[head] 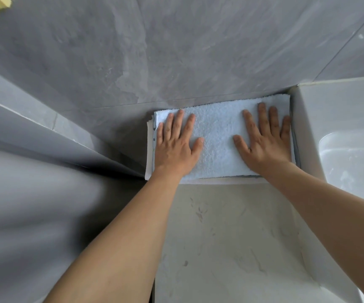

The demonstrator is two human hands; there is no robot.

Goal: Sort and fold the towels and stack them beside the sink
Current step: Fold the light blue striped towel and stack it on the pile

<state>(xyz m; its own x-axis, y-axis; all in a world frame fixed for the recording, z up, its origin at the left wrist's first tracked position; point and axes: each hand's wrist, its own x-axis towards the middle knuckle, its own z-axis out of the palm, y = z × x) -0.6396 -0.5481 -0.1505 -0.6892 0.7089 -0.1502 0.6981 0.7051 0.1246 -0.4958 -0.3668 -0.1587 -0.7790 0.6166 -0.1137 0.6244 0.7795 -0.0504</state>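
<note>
A folded light-blue towel (pixel 219 136) lies on top of a small stack at the back of the pale counter (pixel 220 237), against the grey wall and just left of the white sink (pixel 340 132). Edges of a white towel (pixel 149 149) show under it on the left and front. My left hand (pixel 176 145) presses flat on the towel's left part, fingers straight and spread. My right hand (pixel 264 138) presses flat on its right part, fingers straight, close to the sink's side wall.
The grey tiled wall (pixel 176 51) rises right behind the stack. A grey ledge or partition (pixel 45 138) runs along the left. The counter stretches toward me in front of the stack.
</note>
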